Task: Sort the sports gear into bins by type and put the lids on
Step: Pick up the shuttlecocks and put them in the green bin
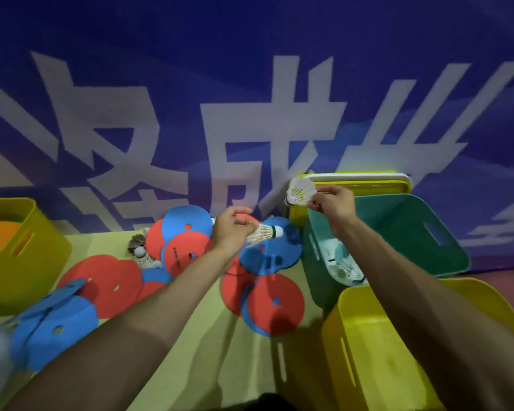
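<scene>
Fingers (pixel 315 203) of the right hand (pixel 334 204) are pinching a shuttlecock (pixel 301 191) at the teal bin (pixel 404 229), which is already holding several; the left hand (pixel 230 232) is gripping a second shuttlecock (pixel 266 232). Discs (pixel 107 280) are lying unsorted on the desk (pixel 208 336); lids (pixel 368 180) are waiting.

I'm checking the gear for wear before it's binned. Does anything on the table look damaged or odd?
Yes: the dark shuttlecock lying beside the red discs. Its feathers look dark and splayed, unlike the white shuttlecocks in the teal bin. Blur hides whether it is damaged.
</scene>
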`<state>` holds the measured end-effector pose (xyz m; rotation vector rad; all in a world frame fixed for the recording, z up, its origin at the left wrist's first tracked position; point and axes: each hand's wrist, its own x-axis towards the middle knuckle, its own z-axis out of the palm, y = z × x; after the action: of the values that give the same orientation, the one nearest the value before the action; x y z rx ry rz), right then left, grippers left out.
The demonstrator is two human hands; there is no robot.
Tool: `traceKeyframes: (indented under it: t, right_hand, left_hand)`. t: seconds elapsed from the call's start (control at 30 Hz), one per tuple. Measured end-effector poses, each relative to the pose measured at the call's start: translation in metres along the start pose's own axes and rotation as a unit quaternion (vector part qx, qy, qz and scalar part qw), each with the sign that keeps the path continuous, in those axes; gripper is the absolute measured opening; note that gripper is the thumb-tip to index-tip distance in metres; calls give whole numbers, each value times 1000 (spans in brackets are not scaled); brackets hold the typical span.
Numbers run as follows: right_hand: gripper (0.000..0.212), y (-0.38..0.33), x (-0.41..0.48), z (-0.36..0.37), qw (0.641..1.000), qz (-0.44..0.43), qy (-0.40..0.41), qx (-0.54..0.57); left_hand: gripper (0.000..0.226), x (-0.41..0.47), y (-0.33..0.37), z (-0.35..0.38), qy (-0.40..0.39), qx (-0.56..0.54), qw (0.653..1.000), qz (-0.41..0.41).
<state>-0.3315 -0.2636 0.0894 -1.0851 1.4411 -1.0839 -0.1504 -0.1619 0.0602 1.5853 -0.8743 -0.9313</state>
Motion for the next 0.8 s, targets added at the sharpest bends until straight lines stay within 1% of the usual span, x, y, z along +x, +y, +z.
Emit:
traceKeyframes:
  t: [0.13,0.23,0.37,0.43,0.53,0.6,0.67,0.8]
  right_hand:
    - [19,7,5,-62,994,40,87,58]
    - [19,15,6,-95,983,65,143,97]
    - [17,27,10,-121,976,90,181,78]
    - [20,32,13,-125,975,95,190,61]
    - [23,32,16,-119,978,83,188,29]
    - [24,28,19,-108,983,67,173,16]
    - [23,23,19,-92,988,49,144,-1]
    - [22,16,14,-44,996,1,66,-54]
  left_hand:
    - [26,-6,21,62,-60,-31,998,0]
    - [23,-11,34,100,-98,-28,995,15]
    - [26,-14,36,135,-142,-3,990,18]
    - [21,-16,32,143,-172,16,985,15]
    - [16,-14,26,140,-194,44,980,22]
    - [21,-10,23,131,-194,44,980,24]
    - [24,-3,21,116,-176,46,983,16]
    - [18,8,11,74,-129,48,990,-12]
